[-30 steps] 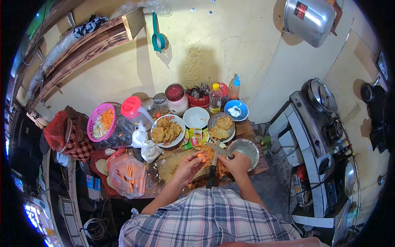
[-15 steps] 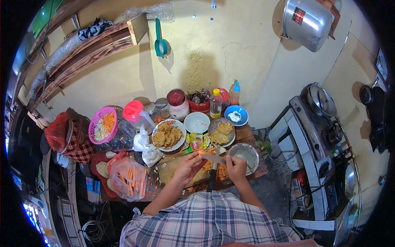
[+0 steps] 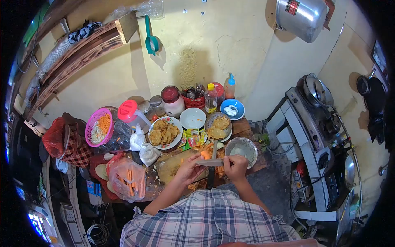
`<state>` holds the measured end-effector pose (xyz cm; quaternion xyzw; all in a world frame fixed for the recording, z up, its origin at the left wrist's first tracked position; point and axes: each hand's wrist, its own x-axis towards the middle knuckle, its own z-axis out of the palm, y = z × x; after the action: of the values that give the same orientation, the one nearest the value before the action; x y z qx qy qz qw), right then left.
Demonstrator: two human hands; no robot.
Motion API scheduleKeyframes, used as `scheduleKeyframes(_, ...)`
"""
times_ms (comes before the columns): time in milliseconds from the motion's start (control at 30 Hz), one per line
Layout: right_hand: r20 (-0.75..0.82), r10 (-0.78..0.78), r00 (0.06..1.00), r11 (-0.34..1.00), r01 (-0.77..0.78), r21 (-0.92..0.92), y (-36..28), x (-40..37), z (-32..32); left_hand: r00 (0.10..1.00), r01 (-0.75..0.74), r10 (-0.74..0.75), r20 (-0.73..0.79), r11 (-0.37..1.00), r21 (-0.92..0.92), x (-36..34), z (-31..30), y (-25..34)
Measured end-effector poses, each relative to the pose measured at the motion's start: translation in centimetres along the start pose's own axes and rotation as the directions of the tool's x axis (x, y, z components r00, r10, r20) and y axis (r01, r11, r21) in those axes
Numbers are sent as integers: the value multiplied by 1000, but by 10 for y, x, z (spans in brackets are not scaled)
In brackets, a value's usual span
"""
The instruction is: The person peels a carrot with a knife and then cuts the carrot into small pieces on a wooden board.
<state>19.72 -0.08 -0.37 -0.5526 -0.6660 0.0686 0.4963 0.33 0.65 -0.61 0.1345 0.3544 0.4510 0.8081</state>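
My left hand [image 3: 189, 169] is closed around a carrot [image 3: 205, 155], whose orange end shows past the fingertips. In my right hand [image 3: 235, 167] is a knife [image 3: 210, 162], gripped by its handle, its blade lying level across the carrot's near side. Beneath both hands, a second knife with a black handle [image 3: 211, 178] rests on the wooden cutting board [image 3: 168, 168], pointing away from me. Cut carrot pieces [image 3: 219, 171] lie around that knife. A bowl with pale batter [image 3: 242, 150] stands just beyond my right hand.
A plate of fritters [image 3: 165, 132], a white bowl [image 3: 193, 119] and a strainer with fritters [image 3: 219, 126] stand behind the board. To the left are a bag of carrots [image 3: 128, 181] and a pink basket of shredded vegetables [image 3: 99, 126]. The stove [image 3: 306, 119] is at right.
The knife in my right hand has turned from slanting to nearly level and sits slightly lower. More of the carrot shows above the blade. The whole view has shifted a little.
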Motion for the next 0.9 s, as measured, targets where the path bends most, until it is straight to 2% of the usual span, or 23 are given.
scheduleKeyframes(233,-13,-3,1000,1000,3,-17,2,-5,0,996,-26,21,92,998,53,1,2,-6)
scheduleKeyframes(300,-9,5,1000,1000,-5,-12,-3,-2,-4,993,4,-3,119,1000,-4,3,-3,-7)
scheduleKeyframes(433,-8,-23,1000,998,22,-52,4,-2,0,996,5,-6,92,1000,9,4,-3,-12)
scheduleKeyframes(500,7,-64,998,998,64,-25,-2,1,3,991,71,-73,116,997,22,5,-5,-21)
scheduleKeyframes(633,-20,-49,999,998,48,-46,9,2,8,979,82,-98,178,992,96,4,-7,-25)
scheduleKeyframes(700,83,271,959,962,-273,14,15,-1,2,982,108,-109,157,994,12,1,-7,-13)
scheduleKeyframes(733,112,283,953,958,-286,9,14,-2,-1,982,105,-106,157,994,10,1,-5,-11)
scheduleKeyframes(767,117,281,953,959,-283,9,11,-2,-1,988,64,-69,141,997,41,1,-4,-9)
scheduleKeyframes(833,72,94,993,993,-99,67,4,-1,1,992,25,-33,122,997,72,0,-5,-10)
scheduleKeyframes(900,65,67,996,996,-70,57,5,-2,2,994,-4,-1,105,999,43,4,-7,-10)
